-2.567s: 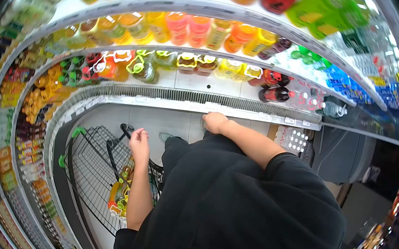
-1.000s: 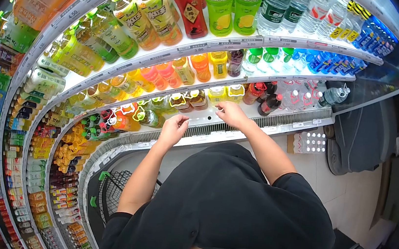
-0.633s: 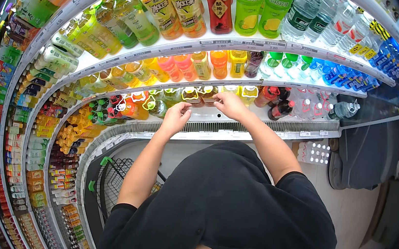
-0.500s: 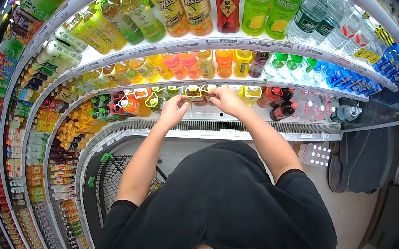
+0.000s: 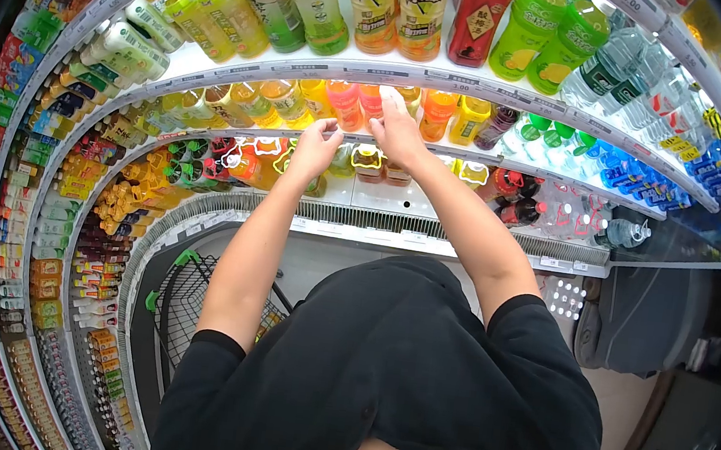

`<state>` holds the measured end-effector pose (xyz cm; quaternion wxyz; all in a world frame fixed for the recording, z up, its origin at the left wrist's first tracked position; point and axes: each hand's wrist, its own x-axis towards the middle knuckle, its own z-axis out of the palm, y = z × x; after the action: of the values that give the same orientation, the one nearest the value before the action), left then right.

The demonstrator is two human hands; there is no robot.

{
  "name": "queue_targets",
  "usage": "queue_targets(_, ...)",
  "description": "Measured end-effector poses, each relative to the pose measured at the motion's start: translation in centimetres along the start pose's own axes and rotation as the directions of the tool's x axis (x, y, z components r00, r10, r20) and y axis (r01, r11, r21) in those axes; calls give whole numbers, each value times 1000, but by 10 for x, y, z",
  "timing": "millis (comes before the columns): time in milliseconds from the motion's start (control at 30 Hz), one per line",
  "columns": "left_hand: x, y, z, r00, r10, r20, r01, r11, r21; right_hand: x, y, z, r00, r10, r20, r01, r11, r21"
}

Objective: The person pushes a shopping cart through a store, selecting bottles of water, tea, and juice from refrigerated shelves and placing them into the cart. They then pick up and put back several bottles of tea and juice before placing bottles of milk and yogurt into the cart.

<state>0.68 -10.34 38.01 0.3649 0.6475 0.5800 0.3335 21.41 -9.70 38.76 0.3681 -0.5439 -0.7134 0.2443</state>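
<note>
From where we looked, the nearer pink bottle (image 5: 370, 102) stood at ten o'clock from the middle of our right hand (image 5: 399, 132), with its long axis running roughly from twelve to six. That hand was the closer one: its fingers were stretched towards twelve, the thumb apart from them, and the fingertips lined up with the bottle's right edge. Whether they touched it, we could not tell. Our left hand (image 5: 315, 147) hung lower, fingers bent – we could not tell if thumb and fingertips met – with the second pink bottle (image 5: 343, 103) at one o'clock from it.

Much was hard to make out. The upper price rail (image 5: 307, 72) hid the bottles' tops, and glare washed out their labels. Our right hand covered part of a pale yellow bottle (image 5: 411, 97). At eight o'clock, our left forearm (image 5: 251, 248) cut across the cart (image 5: 179, 298) – most of its contents stayed hidden.
</note>
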Motion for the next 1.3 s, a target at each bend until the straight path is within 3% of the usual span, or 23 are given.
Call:
queue_targets(200, 10, -3, 4, 998, -20, 65, 23, 999, -35, 31, 3, 15, 984, 179, 23, -175, 978, -114)
queue_targets(233, 10, -4, 6, 997, -24, 70, 27, 999, -40, 34, 10, 27, 990, 36, -134, -62, 980, -188)
queue_targets(333, 10, -5, 11, 996, -44, 77, 48, 998, -52, 44, 4, 23, 996, 21, -90, -39, 979, -202)
queue_targets(367, 11, -7, 13, 996, -39, 84, 42, 998, -44, 47, -3, 18, 991, 136, -8, -133, 960, -247)
queue_targets(467, 13, -14, 19, 995, -26, 94, 31, 998, -50, 64, 15, 29, 978, 194, 75, -166, 947, -274)
queue_targets(500, 10, -9, 18, 995, -19, 93, 23, 999, -42, 64, 13, 31, 983, 185, -2, -180, 957, -230)
queue_targets(567, 4, -2, 13, 994, -29, 102, 27, 999, 20, 66, 13, 27, 976, 213, 40, -202, 959, -197)
queue_targets(633, 3, -2, 10, 995, -36, 91, 37, 999, -13, 65, 11, 28, 977, 215, -9, -211, 953, -216)
queue_targets(767, 3, -11, 4, 996, -53, 78, 56, 998, -42, 64, 1, 22, 971, 236, 39, -222, 951, -216)
queue_targets(867, 2, -19, -2, 995, -68, 69, 68, 998, 0, 64, 22, 37, 978, 196, -66, -200, 977, -69)
queue_targets(900, 3, -22, -3, 995, -67, 67, 66, 998, 19, 67, 36, 40, 986, 166, -17, -167, 969, -184)
queue_targets(967, 6, -32, -4, 995, -85, 61, 85, 996, 1, 64, 49, 50, 994, 84, -68, -97, 971, -219)
queue_targets(1100, 11, -54, -5, 992, -105, 69, 104, 994, 16, 41, 1, 36, 986, 147, -79, -159, 970, -181)
queue_targets(1200, 13, -60, -13, 987, -134, 86, 130, 990, 54, 18, -23, 45, 968, 75, -238, -123, 973, -195)
queue_targets(1233, 14, -63, -14, 989, -127, 75, 123, 991, 57, 10, -24, 48, 965, -1, -262, -39, 988, -147)
queue_targets(1300, 17, -70, -16, 992, -115, 51, 111, 992, 63, -1, -29, 56, 952, -130, -276, 53, 962, -269)
